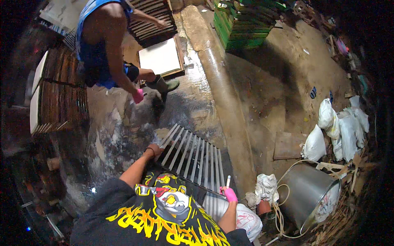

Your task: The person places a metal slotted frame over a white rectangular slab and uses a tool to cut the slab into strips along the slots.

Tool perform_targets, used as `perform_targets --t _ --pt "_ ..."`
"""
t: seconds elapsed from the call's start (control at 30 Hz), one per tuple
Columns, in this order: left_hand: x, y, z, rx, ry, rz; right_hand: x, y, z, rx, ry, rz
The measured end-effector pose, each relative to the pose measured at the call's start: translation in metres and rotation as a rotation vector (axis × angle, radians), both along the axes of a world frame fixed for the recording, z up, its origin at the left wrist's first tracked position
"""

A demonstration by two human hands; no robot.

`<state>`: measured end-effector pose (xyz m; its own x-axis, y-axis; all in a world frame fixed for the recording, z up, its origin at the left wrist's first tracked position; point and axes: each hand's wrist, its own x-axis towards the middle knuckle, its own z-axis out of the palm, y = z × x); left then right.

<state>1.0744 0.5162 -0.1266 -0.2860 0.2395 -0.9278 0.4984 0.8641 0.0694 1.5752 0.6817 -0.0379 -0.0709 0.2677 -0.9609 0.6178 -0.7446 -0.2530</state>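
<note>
A slatted rack (198, 158) of long pale grey bars spans the space in front of my body. My left hand (154, 151) is closed on its left side, the fingers partly hidden by the rack. At the rack's near right corner is my right hand (230, 194), in pink covering, closed on the frame there. A short white stick (228, 181) stands up from that hand; I cannot tell exactly what it is. Just below the rack a white sack (246, 219) shows beside my right forearm.
A person in a blue sleeveless top (95, 28) and pink glove stands ahead on the left. Stacks of dark slatted frames (65, 88) rise at the left. Green stacked frames (242, 24) stand far off. At right are white sacks (315, 143), a metal drum (305, 192) and a hose (280, 217).
</note>
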Motion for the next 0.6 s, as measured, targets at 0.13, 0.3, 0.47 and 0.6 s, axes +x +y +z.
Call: perform_targets --t 0.13,0.3,0.47,0.6 --pt "0.008 -0.006 -0.013 0.116 0.155 0.120 -0.002 0.018 -0.003 -0.046 -0.019 0.149" --pt "-0.026 0.030 -0.039 -0.030 -0.123 -0.118 -0.024 0.057 0.004 0.001 -0.103 -0.002" --pt "-0.081 0.114 -0.006 0.224 -0.078 -0.049 -0.103 0.100 0.034 0.075 -0.264 0.196" --pt "-0.137 0.149 -0.007 0.213 0.088 0.136 -0.141 0.123 0.008 0.134 -0.087 0.003"
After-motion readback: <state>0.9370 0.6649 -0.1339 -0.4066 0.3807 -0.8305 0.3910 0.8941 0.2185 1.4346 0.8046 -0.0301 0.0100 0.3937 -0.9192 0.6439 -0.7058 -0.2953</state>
